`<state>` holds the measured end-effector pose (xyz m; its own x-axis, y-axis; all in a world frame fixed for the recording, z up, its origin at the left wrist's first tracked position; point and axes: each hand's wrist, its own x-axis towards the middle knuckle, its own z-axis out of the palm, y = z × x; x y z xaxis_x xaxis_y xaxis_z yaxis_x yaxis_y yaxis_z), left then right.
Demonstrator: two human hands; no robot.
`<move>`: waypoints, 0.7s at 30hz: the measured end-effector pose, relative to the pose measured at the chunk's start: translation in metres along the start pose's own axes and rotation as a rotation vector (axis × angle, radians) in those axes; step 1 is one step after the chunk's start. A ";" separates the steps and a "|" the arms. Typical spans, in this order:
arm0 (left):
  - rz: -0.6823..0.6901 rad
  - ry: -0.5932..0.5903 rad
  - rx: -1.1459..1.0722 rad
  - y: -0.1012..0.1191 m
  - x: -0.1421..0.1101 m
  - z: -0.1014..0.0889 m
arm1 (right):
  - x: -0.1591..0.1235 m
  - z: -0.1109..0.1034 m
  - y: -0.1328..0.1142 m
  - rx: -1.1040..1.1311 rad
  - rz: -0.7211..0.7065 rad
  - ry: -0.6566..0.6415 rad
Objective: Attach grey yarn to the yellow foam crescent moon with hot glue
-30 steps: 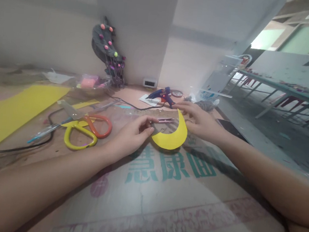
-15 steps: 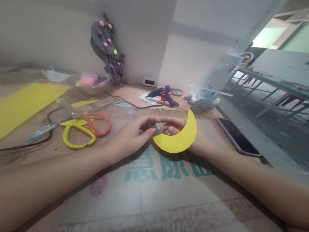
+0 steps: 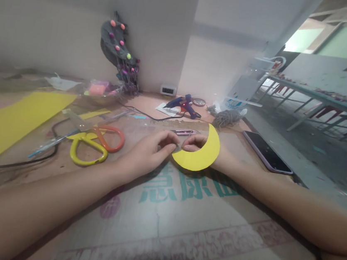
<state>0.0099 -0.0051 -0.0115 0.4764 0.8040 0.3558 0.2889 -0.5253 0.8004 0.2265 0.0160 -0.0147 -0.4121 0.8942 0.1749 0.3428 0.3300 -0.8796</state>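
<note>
Over the middle of the table, a yellow paper crescent moon [image 3: 200,158] is held by its left tip between the thumb and fingers of my left hand [image 3: 159,147]. Something grey, like yarn, shows at that tip under my left fingertips. My right hand [image 3: 194,142] is behind the crescent's inner curve, its thumb and index finger pinched on a thin grey strand of yarn close to my left fingertips. The crescent covers part of my right palm. Just beyond my hands lies a slim pinkish tool [image 3: 186,132], perhaps a craft knife.
Scissors [image 3: 89,154] with yellow and orange handles and a large yellow sheet [image 3: 20,125] lie left. At the back are a glue gun [image 3: 182,104], grey yarn [image 3: 226,118] and a grey crescent decoration [image 3: 116,44] with coloured balls. A phone [image 3: 266,152] lies right.
My right fingers have drawn in from a stretched-out position to a pinch, uncovering the pinkish tool behind. My left hand and the crescent have stayed nearly in place.
</note>
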 end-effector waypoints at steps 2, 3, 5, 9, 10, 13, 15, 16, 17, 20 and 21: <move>-0.006 -0.004 0.003 0.000 0.000 -0.001 | -0.001 0.001 -0.003 0.008 0.013 0.021; -0.013 -0.004 0.000 -0.001 0.000 -0.001 | -0.001 0.001 -0.005 0.009 0.018 0.030; -0.032 0.000 -0.022 -0.002 0.000 0.000 | -0.001 0.001 -0.007 0.004 0.023 0.049; -0.065 -0.003 -0.114 -0.003 0.001 0.001 | 0.000 -0.001 -0.005 0.024 0.038 0.068; -0.065 -0.012 -0.135 -0.002 0.001 0.002 | 0.001 -0.001 -0.003 0.037 0.045 0.076; -0.047 -0.043 -0.143 0.000 0.001 0.003 | 0.001 -0.003 -0.001 0.046 0.051 0.110; -0.035 -0.049 -0.134 0.001 0.001 0.003 | 0.001 -0.004 -0.002 0.025 0.036 0.120; -0.034 -0.052 -0.134 0.001 0.001 0.003 | 0.001 -0.004 -0.002 0.011 0.028 0.118; -0.035 -0.052 -0.137 0.001 0.001 0.003 | 0.001 -0.004 -0.002 0.000 0.022 0.113; -0.040 -0.043 -0.147 0.001 0.001 0.003 | 0.001 -0.004 0.000 -0.004 0.012 0.101; -0.041 -0.039 -0.152 0.001 0.001 0.003 | 0.001 -0.004 0.001 0.007 0.008 0.097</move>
<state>0.0130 -0.0056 -0.0121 0.4995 0.8111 0.3043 0.1814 -0.4414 0.8788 0.2295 0.0183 -0.0134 -0.3258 0.9220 0.2092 0.3394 0.3206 -0.8843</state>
